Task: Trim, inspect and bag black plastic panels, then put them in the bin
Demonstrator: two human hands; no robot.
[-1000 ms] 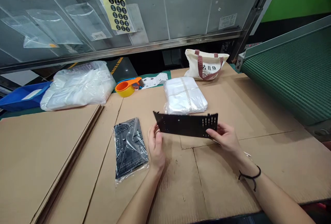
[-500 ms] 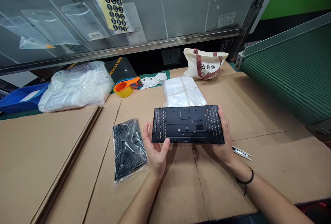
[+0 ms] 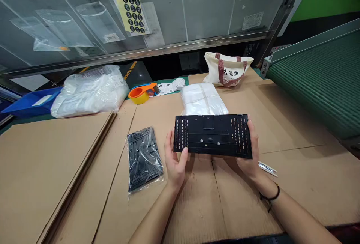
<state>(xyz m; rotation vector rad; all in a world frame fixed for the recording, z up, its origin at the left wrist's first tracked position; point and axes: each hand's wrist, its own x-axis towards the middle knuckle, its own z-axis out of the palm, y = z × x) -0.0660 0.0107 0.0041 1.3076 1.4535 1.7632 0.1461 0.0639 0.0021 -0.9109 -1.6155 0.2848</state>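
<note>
A black slotted plastic panel (image 3: 209,133) is held up between both hands above the cardboard-covered table. My left hand (image 3: 176,161) grips its left end, thumb on the near face and fingers behind. At the other end my right hand (image 3: 250,154) clasps the edge; part of that hand is hidden by the panel. Rows of slots run down both ends of the panel, with a few small round spots near its middle. To the left lies a similar black panel in a clear plastic bag (image 3: 144,159). Behind the held panel is a stack of clear plastic bags (image 3: 204,99).
An orange and yellow tape dispenser (image 3: 140,93), a large plastic-wrapped bundle (image 3: 91,92) and a blue tray (image 3: 30,103) stand at the back left. A cloth bag (image 3: 227,69) sits behind; a green conveyor belt (image 3: 317,79) borders the right. A pale slim tool (image 3: 267,169) lies near my right wrist.
The held panel has tilted slightly, its right end dipping, while both hands keep hold of it. The whole view has shifted a little, so the surroundings appear farther right.
</note>
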